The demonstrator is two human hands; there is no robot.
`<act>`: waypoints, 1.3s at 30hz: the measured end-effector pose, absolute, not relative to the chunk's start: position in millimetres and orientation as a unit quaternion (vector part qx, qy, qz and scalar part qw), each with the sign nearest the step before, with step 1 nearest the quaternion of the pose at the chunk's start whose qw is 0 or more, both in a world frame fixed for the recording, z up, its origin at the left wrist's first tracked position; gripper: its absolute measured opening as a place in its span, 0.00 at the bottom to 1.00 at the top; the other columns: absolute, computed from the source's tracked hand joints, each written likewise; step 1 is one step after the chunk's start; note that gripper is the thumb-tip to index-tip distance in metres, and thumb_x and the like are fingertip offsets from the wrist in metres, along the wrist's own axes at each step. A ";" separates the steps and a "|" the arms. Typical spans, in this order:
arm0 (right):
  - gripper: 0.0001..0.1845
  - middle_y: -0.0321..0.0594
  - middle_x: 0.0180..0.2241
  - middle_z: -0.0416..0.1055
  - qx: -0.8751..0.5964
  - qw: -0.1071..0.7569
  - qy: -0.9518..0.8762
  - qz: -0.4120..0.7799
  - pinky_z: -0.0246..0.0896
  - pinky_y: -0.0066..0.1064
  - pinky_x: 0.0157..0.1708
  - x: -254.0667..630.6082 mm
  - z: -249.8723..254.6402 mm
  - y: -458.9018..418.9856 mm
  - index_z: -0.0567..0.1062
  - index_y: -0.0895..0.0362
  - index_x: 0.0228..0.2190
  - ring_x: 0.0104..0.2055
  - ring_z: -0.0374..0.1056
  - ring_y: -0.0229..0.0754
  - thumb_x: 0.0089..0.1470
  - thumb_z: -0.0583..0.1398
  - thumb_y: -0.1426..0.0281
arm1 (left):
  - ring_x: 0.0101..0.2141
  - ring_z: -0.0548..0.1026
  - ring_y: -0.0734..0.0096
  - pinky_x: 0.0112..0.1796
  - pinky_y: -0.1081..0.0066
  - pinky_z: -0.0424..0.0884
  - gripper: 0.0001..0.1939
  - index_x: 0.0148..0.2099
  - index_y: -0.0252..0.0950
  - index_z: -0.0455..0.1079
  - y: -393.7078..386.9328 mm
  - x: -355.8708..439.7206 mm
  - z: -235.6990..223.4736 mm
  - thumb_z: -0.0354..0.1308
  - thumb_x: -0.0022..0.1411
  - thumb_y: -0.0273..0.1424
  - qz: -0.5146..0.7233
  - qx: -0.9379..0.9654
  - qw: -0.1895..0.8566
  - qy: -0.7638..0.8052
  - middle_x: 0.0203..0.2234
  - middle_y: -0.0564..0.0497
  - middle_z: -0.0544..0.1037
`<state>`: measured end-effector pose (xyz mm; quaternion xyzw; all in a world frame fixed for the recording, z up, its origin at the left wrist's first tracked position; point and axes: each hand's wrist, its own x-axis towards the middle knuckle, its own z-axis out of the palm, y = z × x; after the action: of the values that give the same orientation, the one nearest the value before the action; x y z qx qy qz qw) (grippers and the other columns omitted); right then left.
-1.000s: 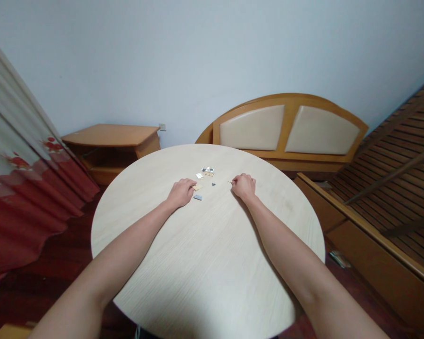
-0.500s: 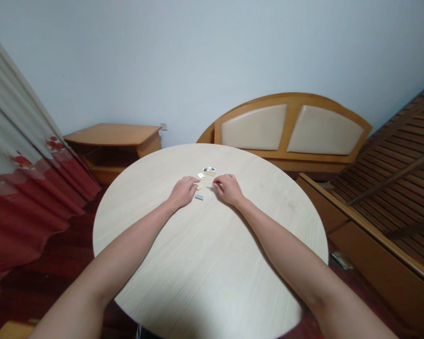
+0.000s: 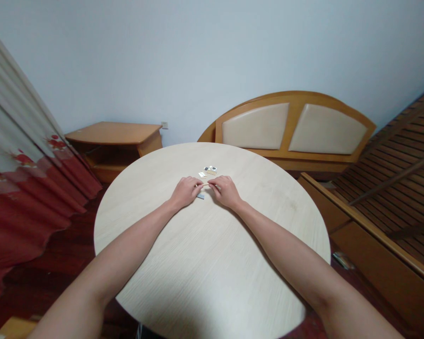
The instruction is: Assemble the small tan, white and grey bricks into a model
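Note:
A thin pale stick (image 3: 205, 184), too small to make out well, spans the short gap between my two hands. My left hand (image 3: 186, 192) pinches its left end between thumb and fingers. At the other end, the fingertips of my right hand (image 3: 226, 191) are closed on it. Just below the left fingers lies a small flat blue-grey piece (image 3: 200, 196), partly covered by that hand. Beyond the fingers rest a small white piece (image 3: 201, 174) and a black-and-white item (image 3: 210, 168), with thin pale strips (image 3: 211, 173) beside it.
Everything small lies on a round pale wooden table (image 3: 212, 254). Behind it stand a wooden cabinet (image 3: 116, 132) and an arched headboard (image 3: 256, 127). A bed frame with slats (image 3: 403, 174) is on the right, a red-and-white curtain (image 3: 31, 174) on the left.
My hands have come closer together. The stick, earlier at my right fingertips, now reaches my left fingers as well. The view has shifted slightly.

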<state>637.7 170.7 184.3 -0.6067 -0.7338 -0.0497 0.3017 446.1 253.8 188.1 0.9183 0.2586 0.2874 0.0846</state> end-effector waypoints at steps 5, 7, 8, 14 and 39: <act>0.16 0.47 0.44 0.79 -0.615 0.309 -0.725 -0.043 0.57 0.41 0.52 638.9 183.3 170.8 0.80 0.56 0.44 0.48 0.71 0.49 0.67 0.54 0.65 | 0.43 0.76 0.60 0.47 0.61 0.68 0.08 0.43 0.37 0.77 254.0 445.3 188.0 0.57 0.69 0.32 0.299 0.914 0.086 0.260 0.39 0.47 0.82; 0.16 0.47 0.45 0.79 -0.610 0.305 -0.730 -0.042 0.57 0.40 0.52 638.8 183.0 170.3 0.80 0.57 0.44 0.49 0.71 0.49 0.67 0.54 0.63 | 0.43 0.76 0.61 0.47 0.61 0.68 0.08 0.43 0.37 0.77 254.4 445.1 187.7 0.57 0.69 0.32 0.304 0.914 0.086 0.254 0.39 0.47 0.82; 0.17 0.47 0.45 0.79 -0.606 0.303 -0.734 -0.043 0.57 0.40 0.52 638.7 182.8 170.2 0.79 0.57 0.44 0.49 0.70 0.49 0.67 0.54 0.62 | 0.43 0.76 0.61 0.47 0.61 0.68 0.08 0.43 0.37 0.77 254.6 445.0 187.6 0.57 0.69 0.33 0.307 0.914 0.087 0.250 0.39 0.48 0.82; 0.16 0.46 0.44 0.78 -0.588 0.304 -0.748 -0.053 0.55 0.39 0.51 639.2 181.6 171.9 0.79 0.57 0.42 0.49 0.69 0.48 0.68 0.54 0.63 | 0.42 0.76 0.62 0.46 0.62 0.67 0.07 0.42 0.37 0.76 254.7 444.6 187.1 0.58 0.69 0.32 0.319 0.914 0.086 0.236 0.38 0.48 0.82; 0.10 0.43 0.38 0.79 -0.582 0.351 -0.729 -0.083 0.54 0.39 0.46 642.4 176.5 176.0 0.80 0.56 0.36 0.42 0.70 0.47 0.64 0.60 0.64 | 0.41 0.76 0.61 0.43 0.62 0.67 0.06 0.42 0.37 0.76 257.4 444.6 182.9 0.60 0.68 0.33 0.351 0.893 0.056 0.276 0.36 0.48 0.82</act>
<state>642.4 176.0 176.5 -0.5817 -0.7290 -0.0828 0.3511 444.6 257.4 182.9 0.8931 0.2759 0.3509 0.0556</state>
